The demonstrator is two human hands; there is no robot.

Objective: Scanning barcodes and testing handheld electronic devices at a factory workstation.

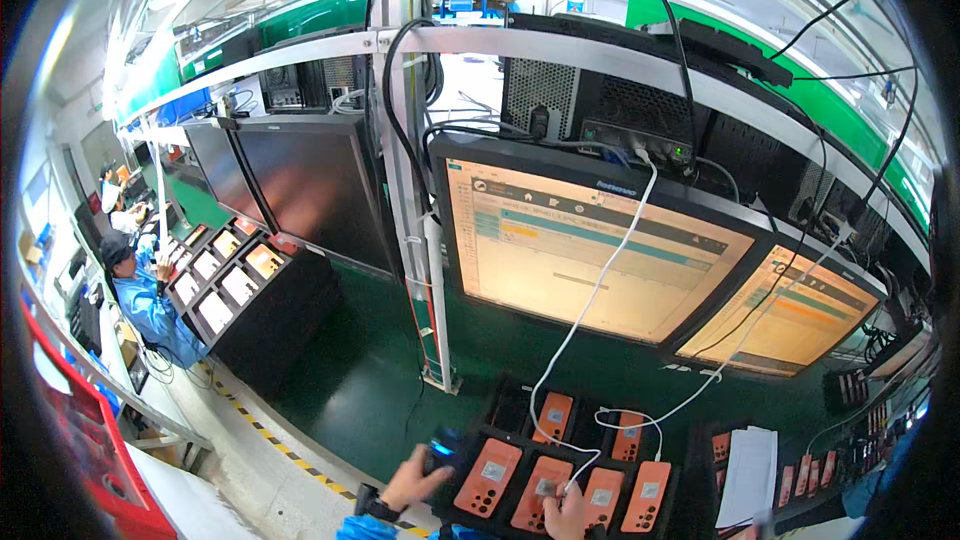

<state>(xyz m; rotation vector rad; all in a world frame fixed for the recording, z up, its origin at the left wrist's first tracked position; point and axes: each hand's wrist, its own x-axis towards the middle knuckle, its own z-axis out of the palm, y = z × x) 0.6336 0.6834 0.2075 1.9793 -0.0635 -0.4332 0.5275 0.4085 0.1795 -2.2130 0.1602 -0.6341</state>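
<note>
A black tray [487,427] holds several orange-red phones in rows, their camera sides facing up. My right hand [566,518] is closed around the end of a white cable [586,465], over a phone [533,510] in the near row. Left of the tray, my left hand [408,485] has its fingers and thumb around a small dark device [446,447] with a blue light, blurred and of unclear kind. A second white cable [690,398] runs to the phone [648,495] at the near right.
Two lit monitors [590,260] hang behind the tray, with computer cases [625,105] above. White papers [748,475] and more phones [802,475] lie at the right. On the left are a dark monitor [310,185], a rack of phones [240,285] and a seated person [150,300] in blue.
</note>
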